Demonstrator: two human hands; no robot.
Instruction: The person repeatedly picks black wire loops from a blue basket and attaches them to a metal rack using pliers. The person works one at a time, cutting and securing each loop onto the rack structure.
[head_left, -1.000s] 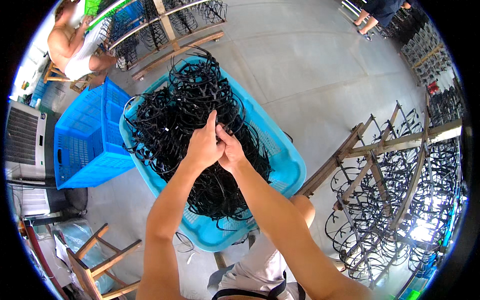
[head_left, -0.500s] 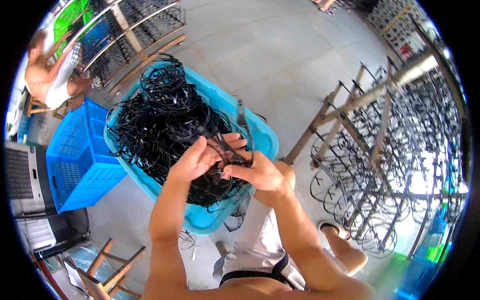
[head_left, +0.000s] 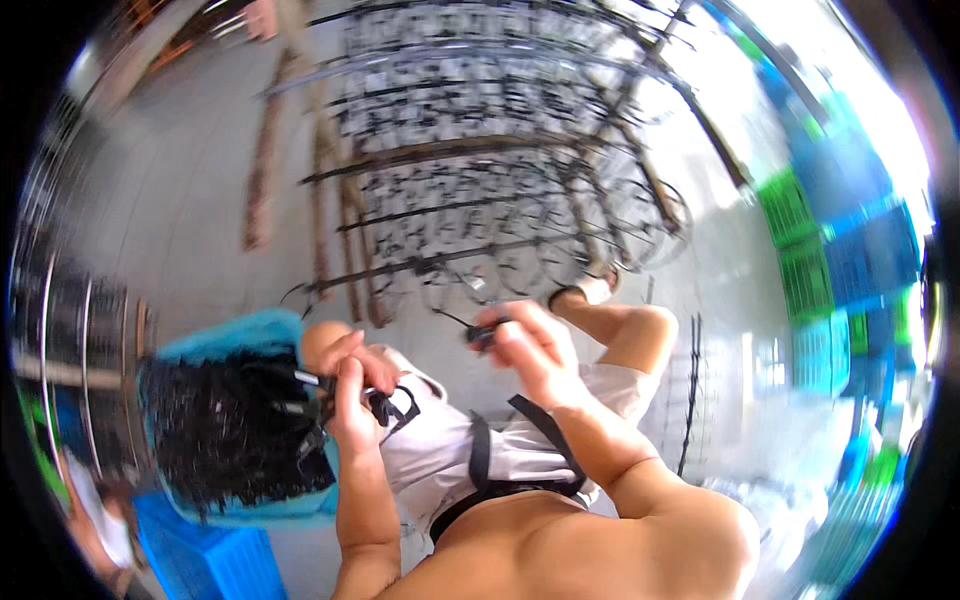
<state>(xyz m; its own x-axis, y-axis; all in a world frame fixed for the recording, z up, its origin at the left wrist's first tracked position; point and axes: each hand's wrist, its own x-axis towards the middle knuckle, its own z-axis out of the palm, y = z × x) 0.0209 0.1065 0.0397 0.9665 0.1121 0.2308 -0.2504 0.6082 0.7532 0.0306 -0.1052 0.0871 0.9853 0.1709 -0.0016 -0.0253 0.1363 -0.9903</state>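
Observation:
My left hand [head_left: 358, 388] is closed on a bundle of black cords [head_left: 395, 405] beside the tub, at its right edge. Pale, shiny ends stick out on its left, and a dark loop hangs below the fingers. Apart from it, over the floor in front of the rack, my right hand [head_left: 535, 355] pinches a small black cord piece [head_left: 485, 332] with a thin end pointing left. Motion blur hides the exact shape of both pieces. A light blue tub [head_left: 235, 325] at my left holds a tangled heap of black cords [head_left: 235, 425].
Ahead stands a rack [head_left: 450, 155] with rows of dark bars and many black loops hanging from it. Green and blue crates [head_left: 850, 245] are stacked on the right. A blue basket [head_left: 215, 555] sits at lower left, near another person [head_left: 100, 510].
My view has swung right, so the tub now lies at the left and the rack ahead. My hands, together over the tub before, are now apart, each with a black piece.

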